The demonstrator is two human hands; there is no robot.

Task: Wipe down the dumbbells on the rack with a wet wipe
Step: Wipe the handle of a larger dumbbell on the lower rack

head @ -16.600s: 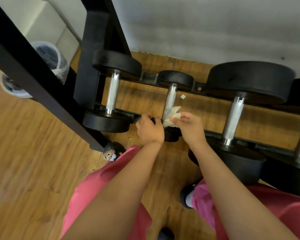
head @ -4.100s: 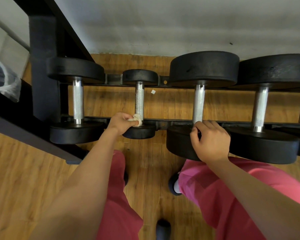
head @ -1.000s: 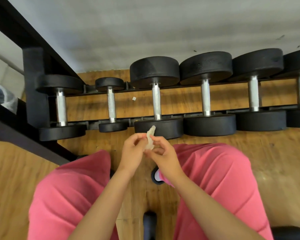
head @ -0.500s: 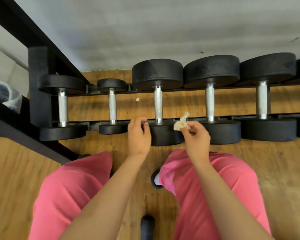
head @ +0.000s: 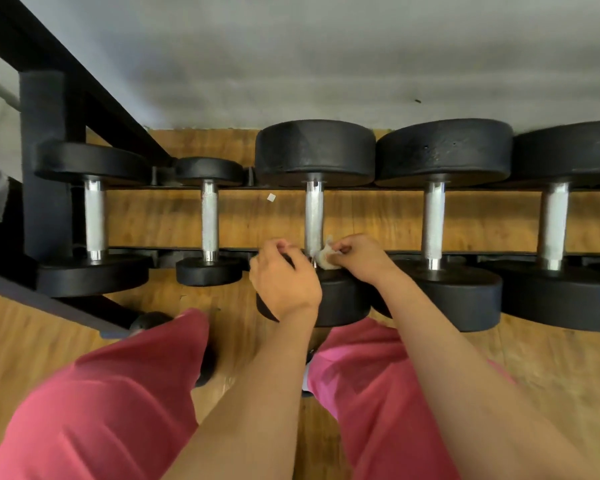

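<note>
Between the right thumb and fingertips a crumpled white wipe [head: 325, 260] is pinched and pressed against the near end of a steel handle [head: 314, 216], just above the near head [head: 343, 303]. The right hand [head: 362, 259] is set to the right of that handle, its knuckles turned up and its fingers curled round the wipe. To the left of the handle, the fingers of the left hand [head: 284, 282] are bent over the top rim of the same head, which is gripped from the near side; the fingertips are hidden behind the rim.

The dumbbell [head: 315, 154] being handled is the third from the left, laid with its handle running near to far on the black rack [head: 45, 161]. Four other dumbbells are seen on the same rails: a mid-sized one [head: 94, 216] at far left, a small one [head: 209, 216] beside it, and two large ones [head: 433, 220] [head: 553, 223] to the right, their heads touching or nearly so.

Below the rails a wooden floor [head: 32, 341] is seen, with a small white scrap [head: 271, 197] lying on it between the second and third handles. A grey wall [head: 326, 57] is seen beyond the rack. Pink trousers [head: 101, 410] fill the near part of the view.
</note>
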